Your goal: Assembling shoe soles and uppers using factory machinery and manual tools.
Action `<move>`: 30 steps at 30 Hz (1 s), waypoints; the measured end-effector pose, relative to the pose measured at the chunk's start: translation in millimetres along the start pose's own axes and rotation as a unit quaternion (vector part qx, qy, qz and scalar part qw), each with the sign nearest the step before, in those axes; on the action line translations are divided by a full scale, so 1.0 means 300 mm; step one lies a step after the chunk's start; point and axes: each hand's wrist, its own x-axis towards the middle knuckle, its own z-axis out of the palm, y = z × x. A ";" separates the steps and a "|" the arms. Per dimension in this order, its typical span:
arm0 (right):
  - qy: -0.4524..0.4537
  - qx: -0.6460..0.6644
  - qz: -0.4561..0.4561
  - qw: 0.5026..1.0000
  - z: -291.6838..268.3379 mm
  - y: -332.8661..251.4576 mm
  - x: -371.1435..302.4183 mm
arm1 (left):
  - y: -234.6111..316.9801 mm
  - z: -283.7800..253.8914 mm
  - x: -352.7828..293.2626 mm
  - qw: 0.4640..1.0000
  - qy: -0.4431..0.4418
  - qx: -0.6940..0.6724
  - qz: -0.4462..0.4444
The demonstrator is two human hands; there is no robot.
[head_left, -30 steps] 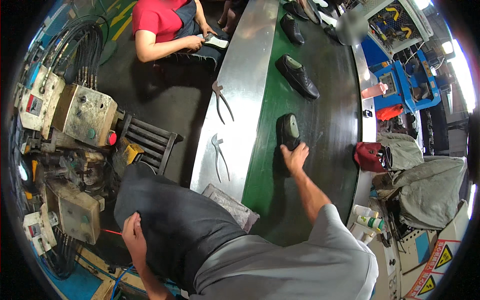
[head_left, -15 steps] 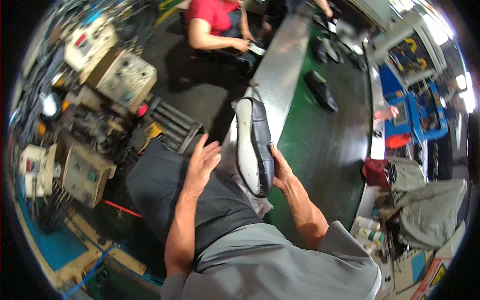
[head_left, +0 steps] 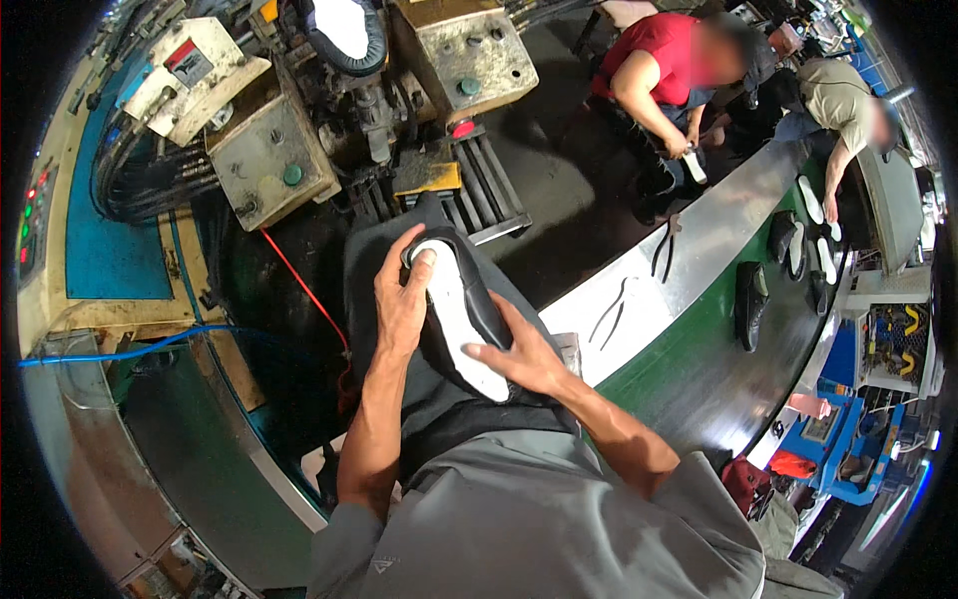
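Over my lap I hold a black shoe upper point(head_left: 486, 309) with its white sole side point(head_left: 461, 319) turned up. My left hand point(head_left: 402, 304) grips its far end, the thumb pressed on the white surface. On the right side, my right hand point(head_left: 527, 354) wraps the shoe's edge, its thumb lying across the white part near the close end. The fingers beneath the shoe are hidden.
Two pairs of pliers point(head_left: 667, 248) lie on the metal ledge point(head_left: 723, 212) at right. Black shoes point(head_left: 751, 304) rest on the green belt point(head_left: 659, 384) beyond. Ahead stands a machine with control boxes point(head_left: 467, 60) and another shoe point(head_left: 344, 55). Two people point(head_left: 649, 65) work at far right.
The view has swung left toward the machine. The shoe has come from beside the metal ledge to over my lap, and my left hand, free before, now grips it too.
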 end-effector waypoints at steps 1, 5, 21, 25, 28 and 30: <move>0.018 -0.081 0.003 0.997 0.010 -0.030 0.026 | -0.001 -0.015 -0.010 1.000 0.002 -0.005 -0.015; 0.099 -0.091 -0.095 0.986 0.006 -0.160 0.176 | 0.023 -0.029 -0.017 0.998 -0.024 0.055 -0.023; 0.064 -0.083 -0.088 0.991 0.033 -0.152 0.175 | 0.008 -0.016 0.004 0.995 -0.080 -0.026 -0.061; 0.089 -0.084 -0.138 0.983 0.055 -0.125 0.175 | 0.001 -0.009 -0.003 0.996 -0.069 -0.016 -0.044; 0.094 -0.095 -0.145 0.980 0.060 -0.109 0.177 | -0.013 -0.005 -0.007 0.997 -0.069 -0.007 -0.044; 0.085 -0.076 -0.122 0.986 0.049 -0.103 0.175 | -0.019 -0.001 -0.005 0.996 -0.072 -0.010 -0.058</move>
